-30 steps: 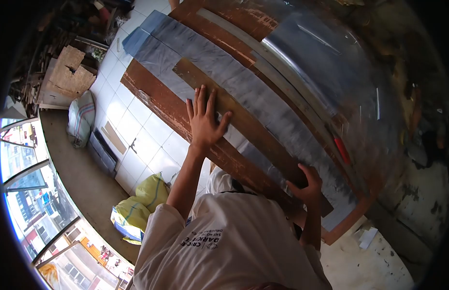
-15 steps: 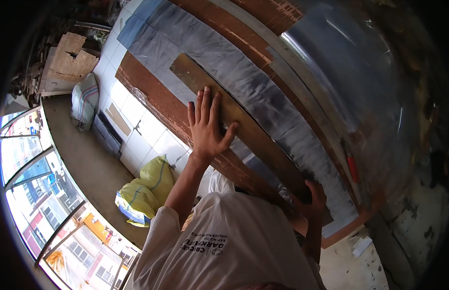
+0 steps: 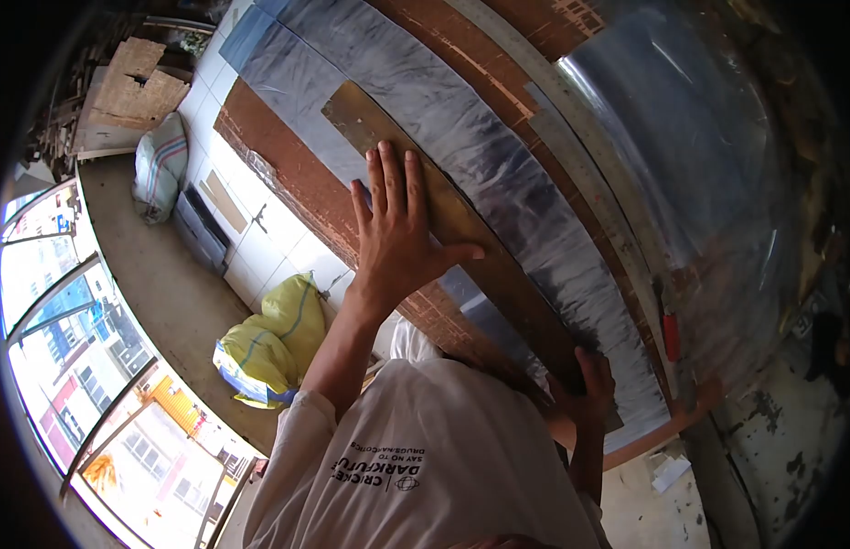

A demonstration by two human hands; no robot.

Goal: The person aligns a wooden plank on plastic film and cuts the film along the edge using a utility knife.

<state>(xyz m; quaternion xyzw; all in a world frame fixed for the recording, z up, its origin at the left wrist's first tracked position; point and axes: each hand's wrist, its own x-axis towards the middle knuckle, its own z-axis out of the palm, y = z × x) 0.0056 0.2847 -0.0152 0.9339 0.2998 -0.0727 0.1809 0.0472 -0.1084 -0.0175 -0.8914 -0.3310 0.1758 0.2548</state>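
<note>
A long brown strip (image 3: 461,220) lies diagonally over a grey marbled sheet (image 3: 425,101) on a reddish-brown board (image 3: 278,151). My left hand (image 3: 397,224) rests flat on the strip's upper half, fingers spread and thumb out to the right. Near the strip's lower end is my right hand (image 3: 585,384), thumb and fingers at its two edges. A thin dark line runs along the strip's right edge.
A red-handled tool (image 3: 670,337) lies right of the sheet, beside a long metal strip (image 3: 589,156). Clear plastic film (image 3: 690,137) covers the right side. At left are a yellow sack (image 3: 283,334), a white sack (image 3: 160,169) and windows (image 3: 86,320).
The view has shifted, so the sheet and strip appear higher. My left hand's thumb reaches farther across the strip. My right hand appears slightly lower, still at the strip's lower end.
</note>
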